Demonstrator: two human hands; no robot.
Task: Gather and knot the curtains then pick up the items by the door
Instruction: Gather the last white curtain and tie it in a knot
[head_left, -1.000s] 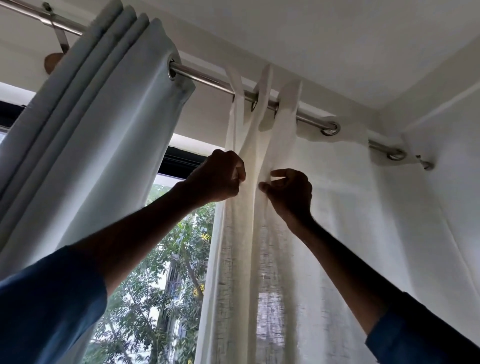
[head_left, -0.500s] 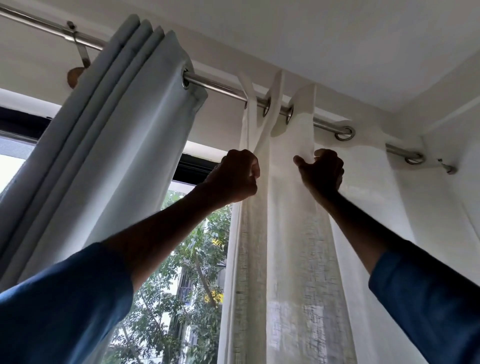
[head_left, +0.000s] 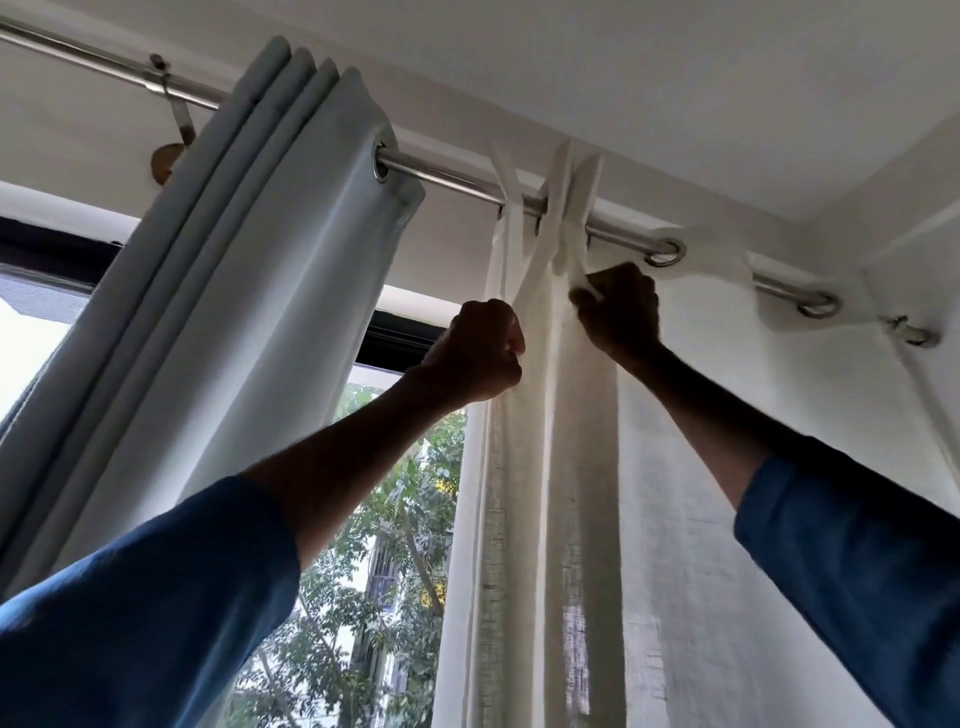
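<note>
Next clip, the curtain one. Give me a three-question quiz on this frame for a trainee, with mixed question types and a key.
1. True or false: the grey-blue curtain hangs bunched in folds on the rod, to the left of the white sheer curtain.
2. The right hand has its grip on: A) the rod; B) a fold of the white sheer curtain; C) the grey-blue curtain.
3. In a word or two: what shows through the window between the two curtains?

Key: 1 true; 2 B; 3 green trees.
</note>
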